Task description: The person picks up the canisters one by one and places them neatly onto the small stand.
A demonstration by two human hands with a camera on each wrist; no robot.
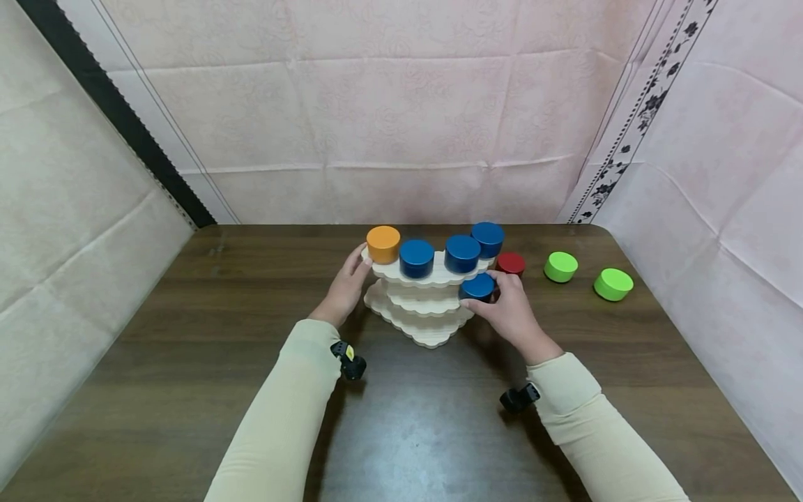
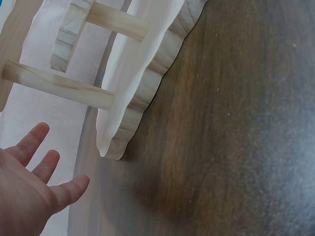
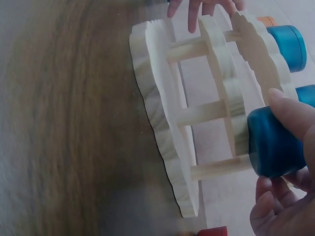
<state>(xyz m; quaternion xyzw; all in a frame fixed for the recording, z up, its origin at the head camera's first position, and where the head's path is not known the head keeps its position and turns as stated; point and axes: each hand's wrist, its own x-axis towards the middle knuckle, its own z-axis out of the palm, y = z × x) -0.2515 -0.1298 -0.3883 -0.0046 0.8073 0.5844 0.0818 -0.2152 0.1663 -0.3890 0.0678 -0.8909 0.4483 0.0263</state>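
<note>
Against the dark-brown, streaky-grained tabletop [image 1: 188, 348] and cream stand [image 1: 417, 324], four blue cylinders [image 1: 417, 259] are contrasted with an orange cylinder [image 1: 383, 245] at the stand's ten o'clock, a red cylinder [image 1: 511, 262] at two and two lime-green cylinders [image 1: 560, 267] at three.

From far off I saw room for a hand over the table [image 1: 426, 418] in front of the wooden stand [image 1: 422, 301], but posts [image 3: 202, 114] stood between its shelves [image 3: 225, 81] and a red block [image 1: 511, 263] sat by the right hand [image 1: 513, 316].
</note>
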